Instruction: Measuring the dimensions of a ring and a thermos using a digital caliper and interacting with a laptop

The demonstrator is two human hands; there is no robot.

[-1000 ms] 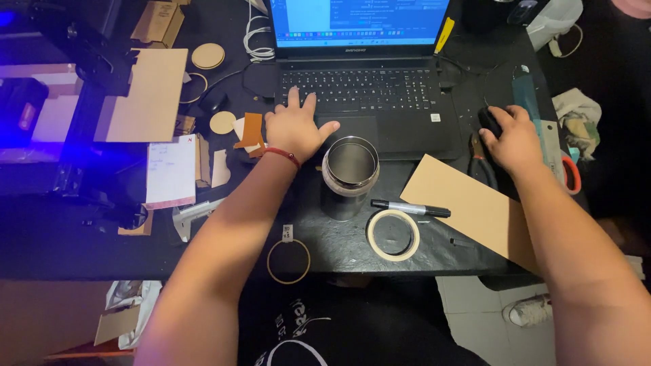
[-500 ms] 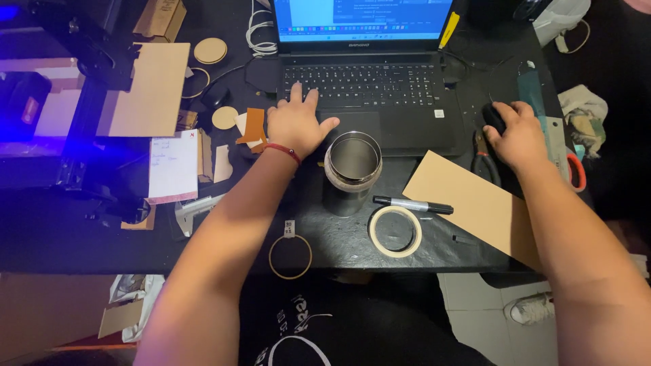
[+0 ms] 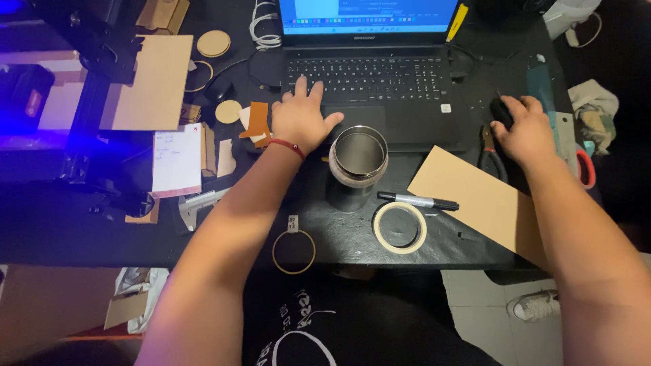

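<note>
My left hand [image 3: 298, 118] rests flat on the left side of a black laptop [image 3: 407, 81], fingers spread over the keyboard edge, a red bracelet on the wrist. My right hand [image 3: 522, 132] lies curled over a black computer mouse [image 3: 500, 112] to the right of the laptop. A shiny metal cup [image 3: 356, 166] stands upright just in front of the laptop, between my arms. In front of the cup lie a black marker [image 3: 417, 201] and a roll of masking tape [image 3: 400, 228].
A tan wooden sheet [image 3: 475, 196] lies under my right forearm, pliers [image 3: 489, 149] beside it. A thin wooden ring [image 3: 293, 251] sits at the desk's front edge. At left are a laser machine [image 3: 81, 102] with blue glow, a tan board [image 3: 152, 81], wooden discs [image 3: 213, 43] and a notepad [image 3: 176, 159].
Both hands stay in place on the laptop and mouse. The view has shifted slightly; nothing on the desk has moved.
</note>
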